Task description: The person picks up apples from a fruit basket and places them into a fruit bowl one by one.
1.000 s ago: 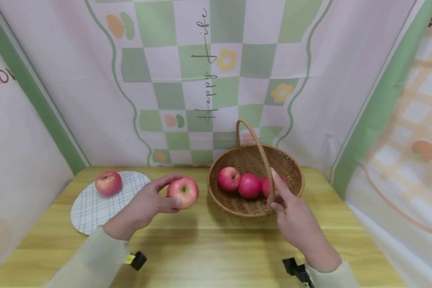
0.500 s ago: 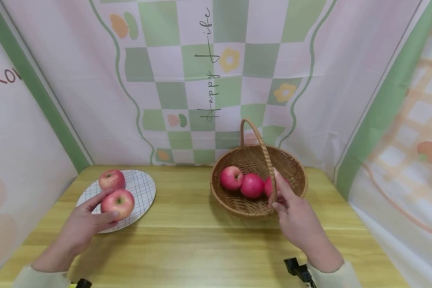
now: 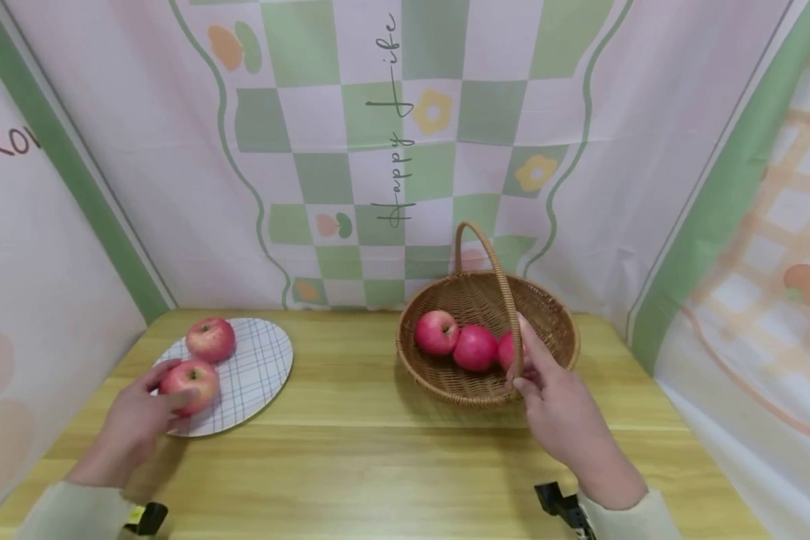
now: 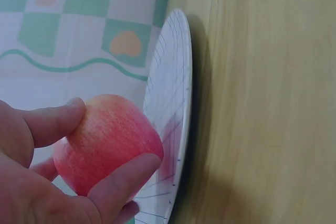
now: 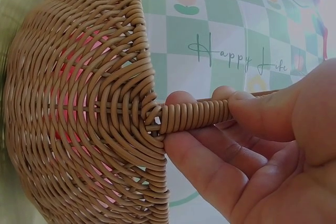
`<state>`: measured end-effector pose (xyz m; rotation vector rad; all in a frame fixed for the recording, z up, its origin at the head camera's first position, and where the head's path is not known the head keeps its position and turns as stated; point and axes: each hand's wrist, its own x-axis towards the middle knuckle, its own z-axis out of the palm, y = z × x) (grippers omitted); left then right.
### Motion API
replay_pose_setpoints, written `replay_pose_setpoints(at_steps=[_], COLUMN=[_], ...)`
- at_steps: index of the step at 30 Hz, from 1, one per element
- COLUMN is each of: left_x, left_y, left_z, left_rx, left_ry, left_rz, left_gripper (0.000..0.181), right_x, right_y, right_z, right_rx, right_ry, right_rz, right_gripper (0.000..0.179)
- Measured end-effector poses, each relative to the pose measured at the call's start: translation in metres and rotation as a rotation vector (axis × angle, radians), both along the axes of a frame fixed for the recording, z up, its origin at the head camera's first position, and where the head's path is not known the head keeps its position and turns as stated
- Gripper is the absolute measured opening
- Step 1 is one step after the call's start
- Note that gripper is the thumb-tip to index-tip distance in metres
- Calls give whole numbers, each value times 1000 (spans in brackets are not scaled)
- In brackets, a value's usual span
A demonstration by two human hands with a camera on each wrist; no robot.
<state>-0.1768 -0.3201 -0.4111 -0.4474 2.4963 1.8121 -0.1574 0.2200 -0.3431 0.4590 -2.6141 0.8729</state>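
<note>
My left hand (image 3: 133, 420) grips a red-yellow apple (image 3: 190, 386) over the near left part of a white plate (image 3: 259, 367) with a blue grid pattern. In the left wrist view, thumb and fingers wrap the apple (image 4: 107, 142) close to the plate's surface; whether it touches the plate I cannot tell. A second apple (image 3: 211, 340) sits on the plate just behind. On the right, my right hand (image 3: 570, 420) holds the handle (image 5: 194, 116) of a brown wicker basket (image 3: 459, 391) near its base. Three red apples lie in the basket, the rightmost (image 3: 509, 351) partly hidden by handle and fingers.
Plate and basket stand on a wooden table (image 3: 351, 450), with bare tabletop between them. A patterned cloth (image 3: 371, 176) with green checks hangs along the table's back edge, and more cloth hangs at both sides.
My left hand has carried its apple leftward from mid-table to over the plate, then lower and further left. The right hand has kept its hold on the basket handle.
</note>
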Motion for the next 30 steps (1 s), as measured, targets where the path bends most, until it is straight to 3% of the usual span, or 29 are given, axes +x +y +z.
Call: replay_pose_setpoints(at_steps=[9, 17, 23, 30], left_x=[-9, -15, -13, -7], left_y=[-11, -22, -27, -27], left_z=[-5, -7, -7, -3], left_rx=[-60, -34, -20, -77], left_ry=[-26, -54, -59, -47], left_rz=[68, 108, 123, 171], left_gripper=[86, 84, 86, 102], right_x=[-1, -2, -2, 0], right_y=[1, 1, 1, 0], right_z=[-2, -1, 0, 1], right_rx=[-12, -10, -3, -11], right_ry=[-4, -10, 1, -28], right_rz=[-4, -17, -22, -23], right_gripper=[88, 90, 89, 87])
